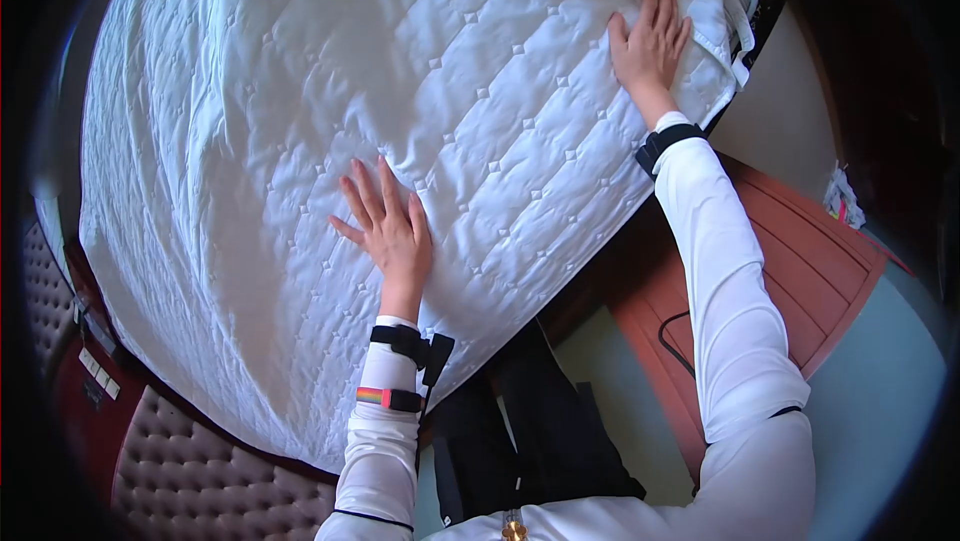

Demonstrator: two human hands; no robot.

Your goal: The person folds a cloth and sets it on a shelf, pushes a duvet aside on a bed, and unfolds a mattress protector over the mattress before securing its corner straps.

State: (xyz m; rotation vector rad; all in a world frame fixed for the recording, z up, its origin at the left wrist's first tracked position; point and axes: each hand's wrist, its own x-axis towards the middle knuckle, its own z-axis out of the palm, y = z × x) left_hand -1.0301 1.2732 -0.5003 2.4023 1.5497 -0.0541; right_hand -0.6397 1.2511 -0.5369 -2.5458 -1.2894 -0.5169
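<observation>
A white quilted mattress cover (500, 111) with a stitched diamond pattern spreads over the bed and fills most of the head view. My left hand (393, 236) rests on its near middle part, fingers spread, beside some raised folds. Farther off, at the upper right, my right hand (650, 46) lies flat on the cover close to the bed's corner, its fingers stretched out. A loose edge with a strap (738, 66) shows just to the right of that hand. Neither hand grips anything. The cover is wrinkled on the left and smoother between my hands.
A reddish-brown wooden piece of furniture (790, 251) stands right of the bed. The tufted headboard (200, 461) runs along the lower left, near a wall plate with switches (98, 373). A crumpled white item (843, 196) lies at the far right.
</observation>
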